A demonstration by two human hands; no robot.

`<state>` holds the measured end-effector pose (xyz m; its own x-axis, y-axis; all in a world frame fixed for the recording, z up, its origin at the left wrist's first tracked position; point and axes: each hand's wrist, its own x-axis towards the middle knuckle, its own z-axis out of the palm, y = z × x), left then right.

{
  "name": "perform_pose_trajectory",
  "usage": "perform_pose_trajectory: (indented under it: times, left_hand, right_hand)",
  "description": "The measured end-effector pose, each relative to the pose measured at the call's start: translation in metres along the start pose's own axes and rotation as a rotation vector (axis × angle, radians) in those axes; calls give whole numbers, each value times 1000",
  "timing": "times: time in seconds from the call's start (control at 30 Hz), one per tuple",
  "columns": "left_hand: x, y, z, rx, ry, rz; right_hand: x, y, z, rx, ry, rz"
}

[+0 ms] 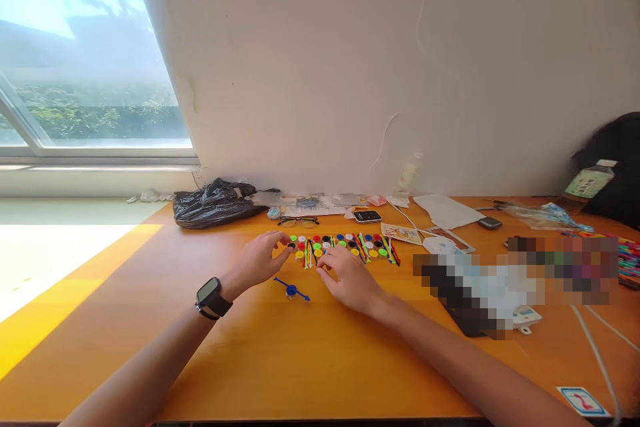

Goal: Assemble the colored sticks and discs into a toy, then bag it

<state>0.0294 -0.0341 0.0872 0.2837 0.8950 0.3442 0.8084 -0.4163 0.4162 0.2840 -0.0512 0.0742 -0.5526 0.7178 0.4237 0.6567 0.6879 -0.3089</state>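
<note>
My left hand (263,258), with a dark watch on its wrist, is at the left end of a row of small coloured round pieces and plastic arrows. Its thumb and fingertips close around a black round piece (291,246). My right hand (347,278) is curled at the near side of the row, thumb and index finger close together beside a white arrow (311,255). Whatever its fingertips may hold is hidden. Nearer to me, between both hands, a blue arrow spinner (291,291) rests on the table, its arrow lying across a blue round top.
Behind the row lie eyeglasses (299,221), a black plastic bag (215,203) and a small black device (367,216). A white paper sheet (447,212), a white cable and a blurred patch are on the right. A bottle (590,179) stands far right.
</note>
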Motion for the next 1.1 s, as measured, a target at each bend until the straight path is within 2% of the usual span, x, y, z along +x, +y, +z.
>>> perform_pose_trajectory:
  times: [0.13, 0.2, 0.3, 0.4, 0.6, 0.8, 1.1]
  left_hand:
    - [37, -13, -16, 190, -170, 22]
    - [58, -22, -17, 200, -221, 25]
    - [83, -35, -11, 191, -283, 32]
    - [93, -44, -2, 171, -341, 63]
    - [90, -57, 9, 128, -388, 106]
    - [92, -64, 16, 101, -361, 110]
    - [89, -55, 9, 70, -281, 134]
  right_hand:
    - [41, -7, -12, -122, -181, 110]
    - [65, -8, -13, -135, -289, 244]
    - [96, -3, -6, -154, -322, 331]
    - [114, 4, 3, -157, -356, 358]
    - [117, 9, 8, -139, -386, 368]
    - [114, 12, 8, -149, -395, 386]
    - [112, 9, 16, -169, -398, 386]
